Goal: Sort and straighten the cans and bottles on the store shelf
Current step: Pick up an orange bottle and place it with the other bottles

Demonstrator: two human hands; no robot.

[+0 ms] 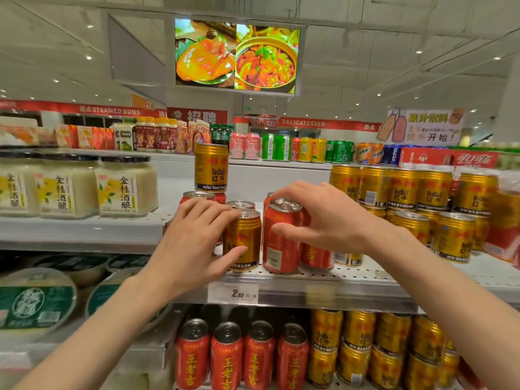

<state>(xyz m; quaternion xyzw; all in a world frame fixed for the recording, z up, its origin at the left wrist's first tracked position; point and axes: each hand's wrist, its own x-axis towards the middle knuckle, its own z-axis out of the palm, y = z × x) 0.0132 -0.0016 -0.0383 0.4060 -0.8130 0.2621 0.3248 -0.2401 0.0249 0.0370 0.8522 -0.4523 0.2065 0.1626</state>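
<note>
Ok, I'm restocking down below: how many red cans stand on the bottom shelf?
4. The red cans stand side by side in the front row, left of the gold cans. More may be hidden behind them.

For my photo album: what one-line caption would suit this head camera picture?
At a store shelf, the left hand grips a gold can while the right hand grips a red can.

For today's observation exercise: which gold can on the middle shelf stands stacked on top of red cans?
The lone gold Red Bull can, perched on red cans behind the left hand; other gold cans stand among their own kind.
</note>
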